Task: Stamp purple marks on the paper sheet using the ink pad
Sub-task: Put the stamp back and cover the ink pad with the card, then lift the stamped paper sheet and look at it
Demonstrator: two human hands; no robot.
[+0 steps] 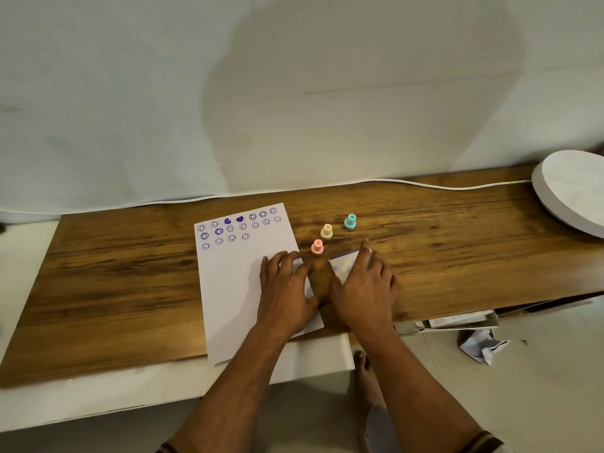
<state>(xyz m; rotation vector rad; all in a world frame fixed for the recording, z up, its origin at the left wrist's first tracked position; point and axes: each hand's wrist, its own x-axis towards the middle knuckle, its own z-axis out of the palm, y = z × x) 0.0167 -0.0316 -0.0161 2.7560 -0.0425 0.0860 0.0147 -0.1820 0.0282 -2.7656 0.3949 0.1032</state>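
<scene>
A white paper sheet [235,282] lies on the wooden board [114,282], with several purple smiley and heart marks along its far edge. My left hand [286,289] rests flat on the sheet's right side, fingers spread. My right hand [364,289] lies over the ink pad [343,261], a pale square with purple on it, mostly hidden under the fingers. Three small stamps stand upright just beyond the hands: a pink stamp [317,247], a beige stamp [326,231] and a teal stamp [350,222]. Neither hand holds a stamp.
A white cable [425,184] runs along the board's far edge by the wall. A round white slab [575,191] sits at the right end. Crumpled paper [480,348] and a box lie on the floor at the right, near my foot [362,364].
</scene>
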